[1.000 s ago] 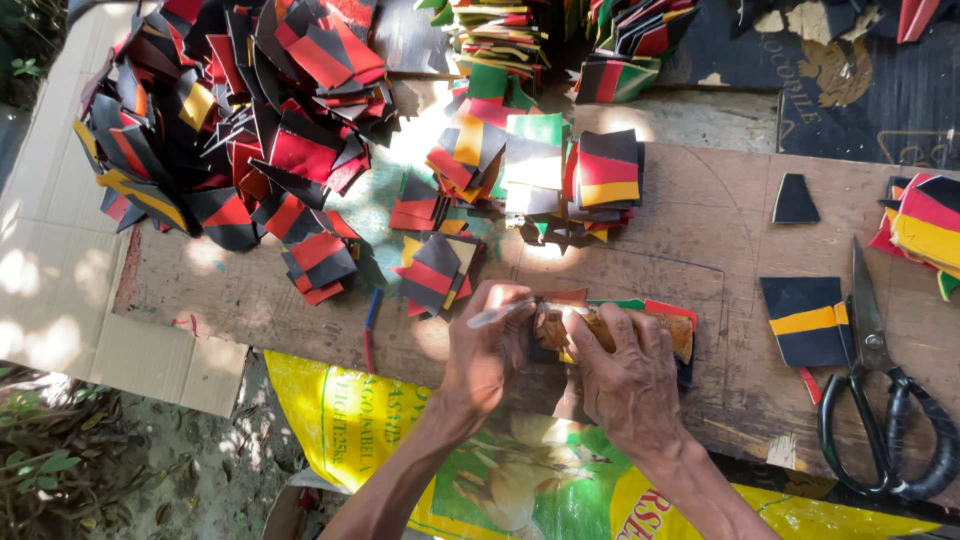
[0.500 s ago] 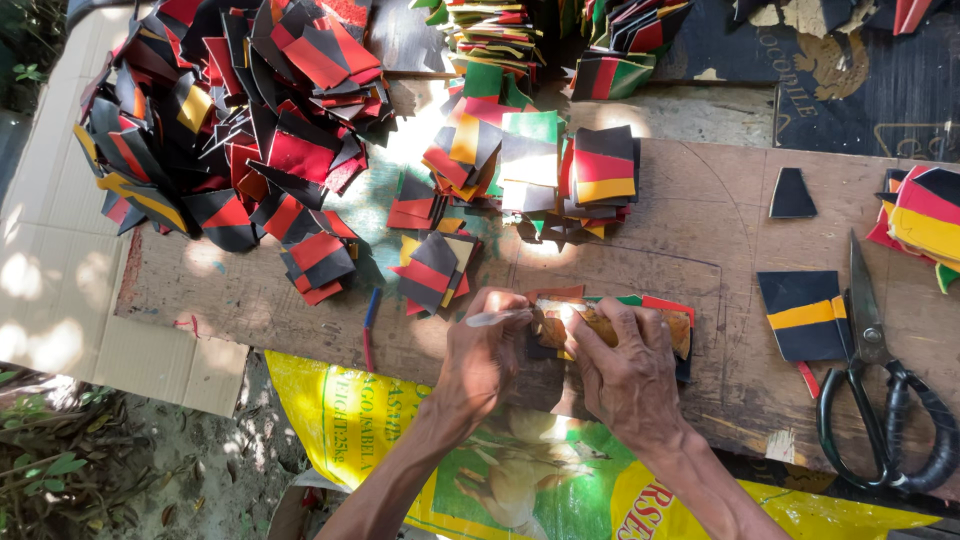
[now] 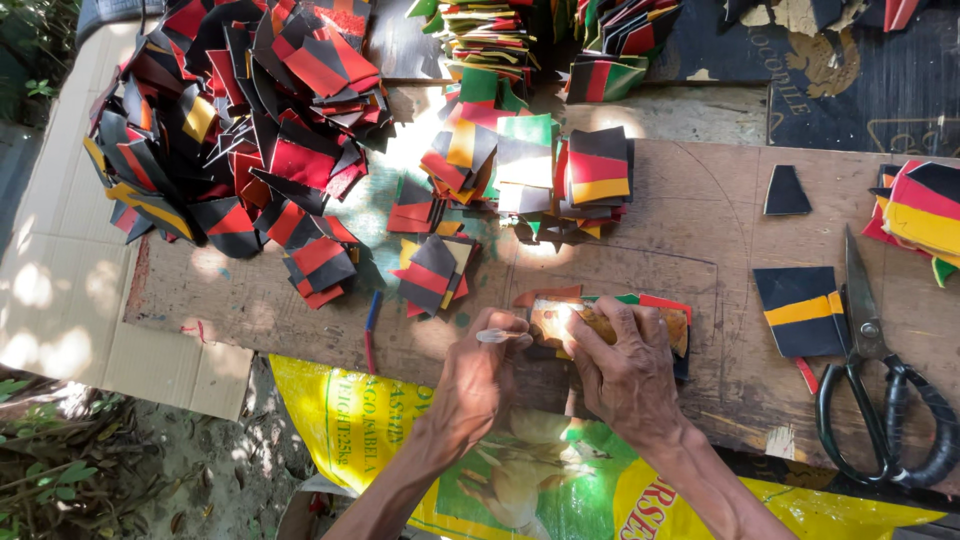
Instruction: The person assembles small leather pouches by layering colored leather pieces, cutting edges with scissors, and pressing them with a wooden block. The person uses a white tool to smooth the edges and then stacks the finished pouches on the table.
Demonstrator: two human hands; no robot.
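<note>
My left hand (image 3: 480, 375) grips a thin clear pen (image 3: 498, 336), its tip at the left edge of a brown template (image 3: 560, 318). My right hand (image 3: 625, 365) presses flat on that template, which lies on a striped red, green and black piece (image 3: 655, 303) at the front of the wooden board (image 3: 700, 230). Both hands sit close together near the board's front edge.
A big heap of black, red and yellow cut pieces (image 3: 240, 120) fills the back left. Smaller stacks (image 3: 560, 170) stand in the middle and at the right edge (image 3: 925, 210). Black-handled scissors (image 3: 880, 380) and a black-yellow piece (image 3: 800, 310) lie to the right. A yellow sack (image 3: 400, 430) lies below.
My hands have stayed in place on the template; the pen in my left hand shifted only slightly along its left edge.
</note>
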